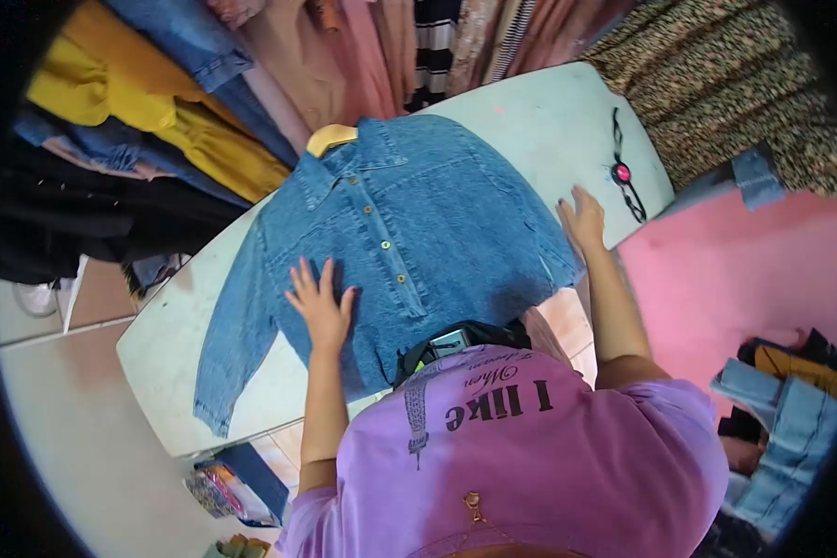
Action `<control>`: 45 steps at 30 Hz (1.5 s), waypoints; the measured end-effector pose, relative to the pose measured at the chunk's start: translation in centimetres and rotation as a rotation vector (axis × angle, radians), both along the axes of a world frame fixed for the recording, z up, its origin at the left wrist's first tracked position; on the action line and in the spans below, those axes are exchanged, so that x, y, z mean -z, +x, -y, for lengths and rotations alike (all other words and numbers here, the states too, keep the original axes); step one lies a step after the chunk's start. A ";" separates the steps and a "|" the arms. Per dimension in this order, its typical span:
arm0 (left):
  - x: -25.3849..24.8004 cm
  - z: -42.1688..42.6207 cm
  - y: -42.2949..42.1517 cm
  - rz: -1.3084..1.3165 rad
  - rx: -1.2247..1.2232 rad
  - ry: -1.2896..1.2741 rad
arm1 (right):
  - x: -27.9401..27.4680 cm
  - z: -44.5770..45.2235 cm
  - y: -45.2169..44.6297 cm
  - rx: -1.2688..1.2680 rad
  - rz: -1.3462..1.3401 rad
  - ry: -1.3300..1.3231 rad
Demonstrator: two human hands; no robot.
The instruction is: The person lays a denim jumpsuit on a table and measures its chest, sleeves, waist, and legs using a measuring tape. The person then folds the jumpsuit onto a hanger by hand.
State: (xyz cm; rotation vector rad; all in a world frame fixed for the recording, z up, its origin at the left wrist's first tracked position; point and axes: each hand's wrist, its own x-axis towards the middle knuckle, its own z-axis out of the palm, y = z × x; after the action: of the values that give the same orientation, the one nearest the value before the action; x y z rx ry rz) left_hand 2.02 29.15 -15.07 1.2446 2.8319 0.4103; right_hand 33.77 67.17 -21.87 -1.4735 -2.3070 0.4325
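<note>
So the main thing that could've gone wrong was the blue denim shirt with a pointed collar and 4 visible gold-coloured buttons (pixel 428 200) creeping off the near side of the pale worktop (pixel 149 367). Its hem lay right by that edge, close to the purple printed T-shirt (pixel 530 465) and black waist item (pixel 493 331) at bottom centre, so imo a lean or a pull toward the body could've dragged or creased it. The yellowish, probably wooden hanger (pixel 330 139) poked from the collar at the far edge, upper left of centre, and I reckon a push that way might've caught it on the hung clothes (pixel 312 56). A wide sweep to the right could also have knocked the black-strapped thing with a round pink face (pixel 623 174) at upper right.

As for the fingers: the left hand (pixel 324 312) was left of centre, fingers (pixel 327 275) spread apart and flat on the shirt's lower front, pinching nothing. Most of the denim lay above and to the right of them, with 1 sleeve running off to the lower left. The right hand (pixel 586 226) was right of centre, fingers slightly apart, fingertips just beside the other sleeve's outer edge. Couldn't tell if they actually touched the cloth, tbh.
</note>
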 end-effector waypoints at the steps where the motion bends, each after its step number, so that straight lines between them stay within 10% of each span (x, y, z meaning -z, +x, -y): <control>1: 1.1 -2.6 0.9 0.036 0.008 -0.031 | 0.4 1.0 3.0 0.054 0.049 -0.005; 14: 3.4 -3.6 0.2 -0.116 -0.068 -0.214 | -3.9 -4.3 -2.6 -0.109 -0.282 -0.188; 19: 2.5 -5.6 0.8 -0.026 -0.260 -0.164 | -5.1 -10.2 0.5 0.091 0.082 0.475; 23: -1.0 -15.6 4.6 -0.164 0.210 0.170 | -1.7 -13.1 4.0 -0.104 0.057 0.490; 29: -2.7 -31.8 14.7 0.140 1.029 0.031 | -4.6 -16.4 12.0 0.169 -0.403 -0.095; 35: -2.3 -35.8 17.0 0.171 1.198 -0.191 | -2.9 -12.5 25.0 -0.080 -0.091 -0.744; 41: -3.0 -32.2 13.7 -0.138 0.924 -0.136 | -0.8 -4.5 17.3 -0.164 -0.398 -1.316; 42: -2.5 -31.4 11.9 -0.199 0.836 -0.088 | 3.4 -3.6 17.8 -0.318 -0.287 -1.004; 45: -3.5 -29.9 8.8 -0.120 0.504 0.104 | -7.4 -6.1 16.9 -0.023 -0.258 -1.209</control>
State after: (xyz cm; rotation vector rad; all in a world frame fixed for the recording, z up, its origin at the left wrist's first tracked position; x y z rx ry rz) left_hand 10.77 59.06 -11.61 1.9854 2.4700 0.4718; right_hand 50.72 73.28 -14.49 -1.6310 -1.8271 2.1204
